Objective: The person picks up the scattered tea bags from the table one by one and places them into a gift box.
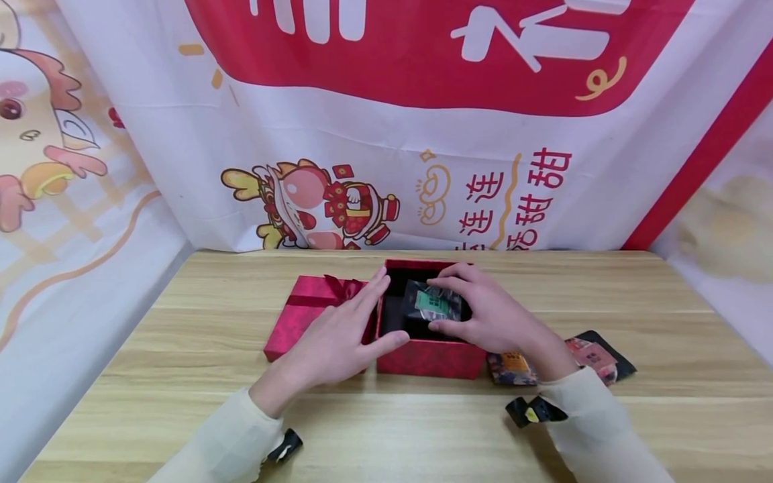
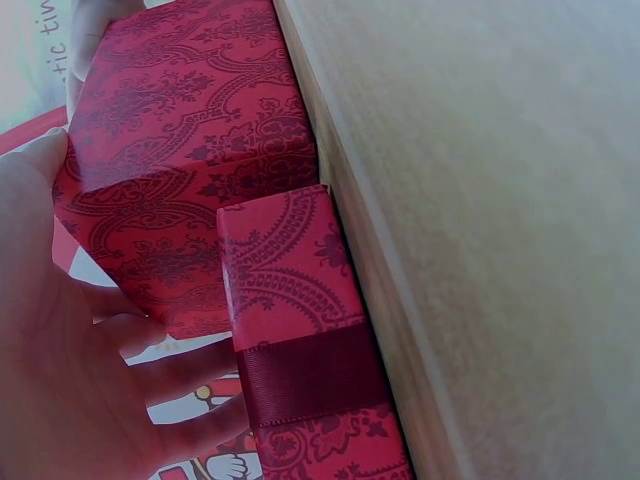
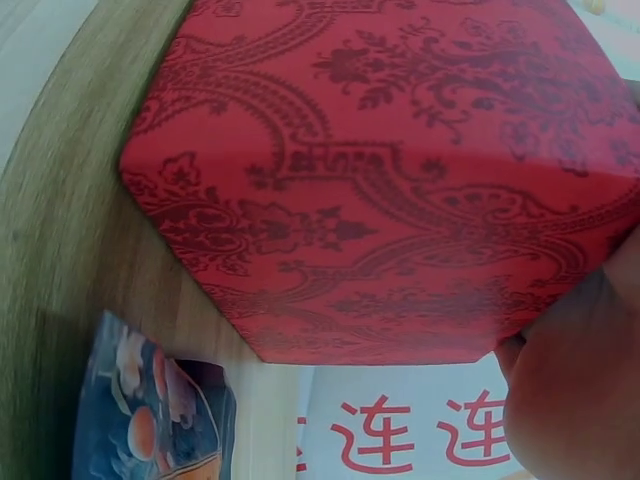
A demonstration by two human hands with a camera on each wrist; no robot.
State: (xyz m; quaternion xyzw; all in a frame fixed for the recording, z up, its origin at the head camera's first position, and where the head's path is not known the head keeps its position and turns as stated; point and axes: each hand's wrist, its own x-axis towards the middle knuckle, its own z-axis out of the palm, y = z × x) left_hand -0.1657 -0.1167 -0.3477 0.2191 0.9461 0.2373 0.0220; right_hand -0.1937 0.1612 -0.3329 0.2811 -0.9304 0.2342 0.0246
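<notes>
A red patterned gift box (image 1: 430,359) with a black inside stands uncovered on the table. My right hand (image 1: 486,308) reaches into it and holds a dark packet with a green label (image 1: 431,303) between thumb and fingers. Straight-fingered, my left hand (image 1: 335,342) lies along the box's left side, its thumb near the front rim. In the left wrist view, the left hand (image 2: 75,360) spreads round the box (image 2: 190,140). Beside the box sits its red lid (image 1: 302,312) with a dark red ribbon and bow, partly hidden by the left hand.
Right of the box lie a patterned packet with an orange label (image 1: 512,367) and a pink-labelled packet (image 1: 594,359) with a black edge, both partly behind the right wrist. A printed cloth (image 1: 386,134) hangs along the back edge of the wooden table (image 1: 386,429).
</notes>
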